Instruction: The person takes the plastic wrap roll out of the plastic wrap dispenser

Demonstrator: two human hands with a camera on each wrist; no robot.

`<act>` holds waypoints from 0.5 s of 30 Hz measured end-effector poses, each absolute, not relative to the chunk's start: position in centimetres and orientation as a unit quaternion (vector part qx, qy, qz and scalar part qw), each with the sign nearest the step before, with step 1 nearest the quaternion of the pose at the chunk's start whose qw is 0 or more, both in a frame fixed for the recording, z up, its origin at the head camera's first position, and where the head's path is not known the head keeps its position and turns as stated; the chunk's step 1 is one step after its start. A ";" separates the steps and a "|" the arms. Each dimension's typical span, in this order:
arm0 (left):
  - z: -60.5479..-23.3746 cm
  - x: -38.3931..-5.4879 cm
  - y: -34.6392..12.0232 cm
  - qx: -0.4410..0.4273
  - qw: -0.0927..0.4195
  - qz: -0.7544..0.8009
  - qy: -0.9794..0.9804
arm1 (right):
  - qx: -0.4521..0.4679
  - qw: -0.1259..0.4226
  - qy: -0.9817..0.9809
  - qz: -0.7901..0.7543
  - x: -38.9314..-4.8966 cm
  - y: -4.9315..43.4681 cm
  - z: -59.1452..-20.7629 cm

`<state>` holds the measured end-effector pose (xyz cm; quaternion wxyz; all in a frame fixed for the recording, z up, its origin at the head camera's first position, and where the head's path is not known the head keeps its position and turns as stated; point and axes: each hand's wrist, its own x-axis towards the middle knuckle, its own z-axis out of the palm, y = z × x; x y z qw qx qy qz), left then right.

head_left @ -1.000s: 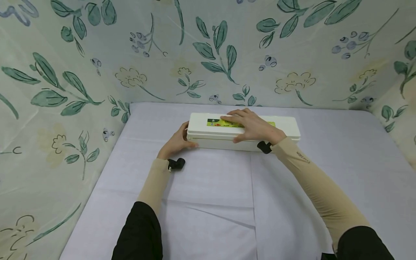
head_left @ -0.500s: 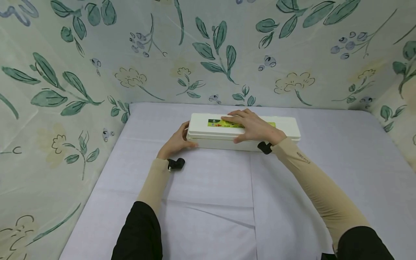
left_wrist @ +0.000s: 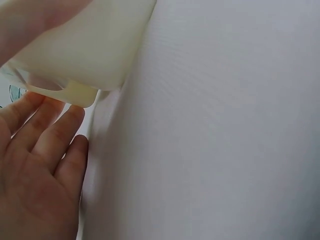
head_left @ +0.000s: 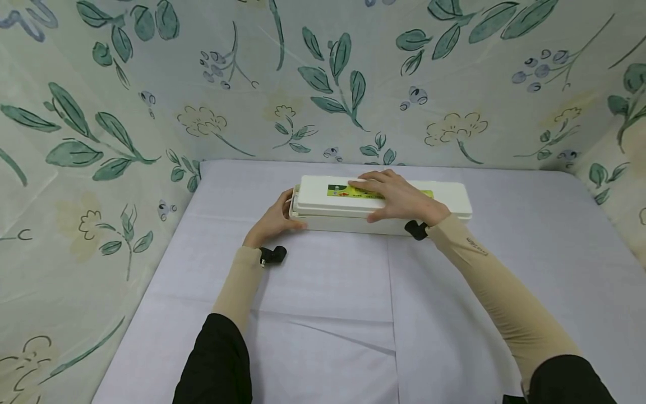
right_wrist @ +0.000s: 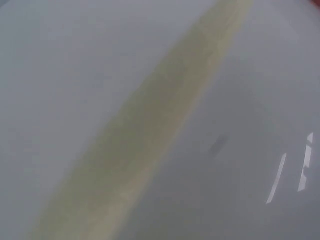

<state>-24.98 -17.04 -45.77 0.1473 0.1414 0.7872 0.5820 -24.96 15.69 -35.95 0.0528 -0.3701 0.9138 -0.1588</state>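
A long white plastic box lies crosswise on the table, its white lid bearing a yellow-green label. The lid sits shifted to the right, so a bit of the box's rim shows at the left end. My left hand holds that end, thumb along the front and fingers round the side; the left wrist view has the fingertips against a pale tab there. Across the lid spreads my right hand, thumb at the front edge and fingers over the top, covering part of the label. The right wrist view is blurred.
A white cloth with creases covers the table. Behind it and at the left hangs a curtain printed with leaves and flowers, close behind the box. Small black wrist cameras sit on both wrists.
The lid has slid slightly to the right together with my right hand, baring the box's rim at the left end. My left hand and the box have stayed in place.
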 end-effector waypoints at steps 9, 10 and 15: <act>-45.6 -25.0 -17.0 0.138 0.153 0.585 0.784 | -0.368 0.054 0.915 -0.157 -24.6 16.5 -35.5; -45.6 -24.9 -17.0 0.137 0.153 0.585 0.784 | -0.367 0.054 0.915 -0.156 -24.5 16.6 -35.5; -45.4 -24.8 -16.9 0.134 0.154 0.588 0.783 | -0.364 0.053 0.917 -0.151 -24.4 17.1 -35.5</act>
